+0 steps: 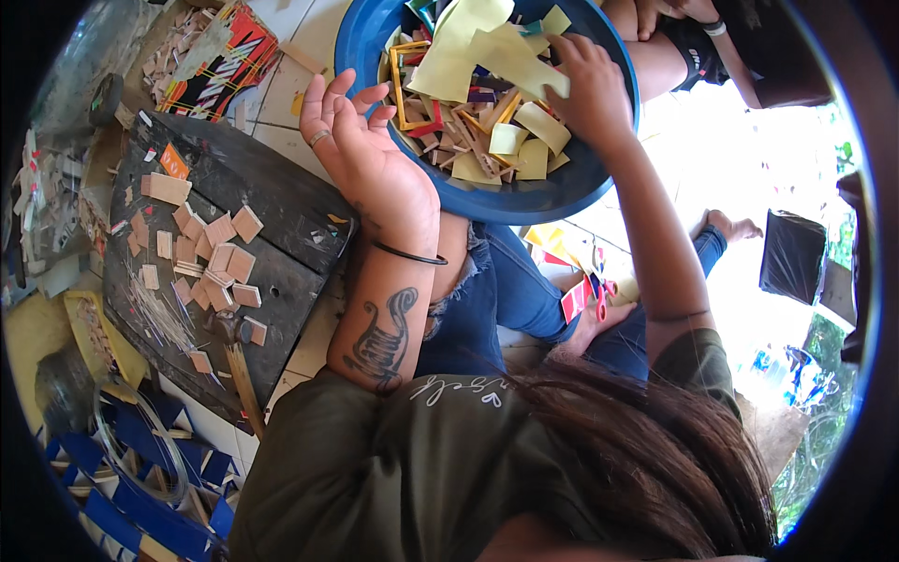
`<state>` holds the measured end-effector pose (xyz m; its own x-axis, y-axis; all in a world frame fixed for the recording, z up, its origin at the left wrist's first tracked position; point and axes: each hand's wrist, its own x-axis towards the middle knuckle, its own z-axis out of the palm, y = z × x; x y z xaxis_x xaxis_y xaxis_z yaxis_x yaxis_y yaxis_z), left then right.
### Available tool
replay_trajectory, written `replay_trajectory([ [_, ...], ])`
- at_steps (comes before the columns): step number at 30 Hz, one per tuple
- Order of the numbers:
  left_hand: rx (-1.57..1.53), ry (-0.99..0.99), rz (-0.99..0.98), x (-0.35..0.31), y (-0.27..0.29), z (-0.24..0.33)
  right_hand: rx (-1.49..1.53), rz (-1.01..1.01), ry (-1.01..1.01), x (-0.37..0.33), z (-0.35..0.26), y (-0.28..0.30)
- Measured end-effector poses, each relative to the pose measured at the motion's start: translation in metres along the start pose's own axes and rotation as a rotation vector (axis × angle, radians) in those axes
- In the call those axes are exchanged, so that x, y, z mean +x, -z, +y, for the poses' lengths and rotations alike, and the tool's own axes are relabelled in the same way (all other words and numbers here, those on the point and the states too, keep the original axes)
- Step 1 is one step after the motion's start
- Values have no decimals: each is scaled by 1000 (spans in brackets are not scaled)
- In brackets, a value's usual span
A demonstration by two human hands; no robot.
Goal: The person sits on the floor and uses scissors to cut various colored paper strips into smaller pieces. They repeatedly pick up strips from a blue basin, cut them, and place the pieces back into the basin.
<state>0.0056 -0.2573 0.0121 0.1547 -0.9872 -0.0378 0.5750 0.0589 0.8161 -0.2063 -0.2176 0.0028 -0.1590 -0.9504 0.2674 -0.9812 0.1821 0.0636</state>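
Brown hair (655, 431) lies nearest. Left hand (379, 159): open, empty, near the blue basin (524, 208); right hand (596, 98) pinches 1 yellow paper sheet (510, 58), best lifted flat, clear of the wooden strips (475, 134).

This place is looking like a small, informal workshop, possibly at a home: flat tan wooden pieces (221, 265) are littering a scuffed black board (292, 227) at left, a round blue plastic basin (368, 42) is holding pale yellow paper pieces (459, 47) at top centre, white floor tiles (316, 26) are showing between, and green leafy foliage (846, 150) is appearing in daylight at the right edge.
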Motion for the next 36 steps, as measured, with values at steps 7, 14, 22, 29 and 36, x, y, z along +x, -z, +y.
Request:
replay_trajectory([
  [7, -25, 20, 27, 4, 3, -1, -182, -252, 551, 41, -78, -49],
  [14, -72, 41, 56, 9, 7, 2, 294, -332, 300, 35, -15, -18],
  [22, -116, 149, 69, 7, 3, 3, 558, -902, 138, 7, 17, 48],
  [29, -94, 144, 76, 9, 2, 2, 106, -399, 24, 68, -48, -47],
  [36, -110, 281, -46, 9, 4, -4, 338, -454, -91, 32, -26, -52],
])
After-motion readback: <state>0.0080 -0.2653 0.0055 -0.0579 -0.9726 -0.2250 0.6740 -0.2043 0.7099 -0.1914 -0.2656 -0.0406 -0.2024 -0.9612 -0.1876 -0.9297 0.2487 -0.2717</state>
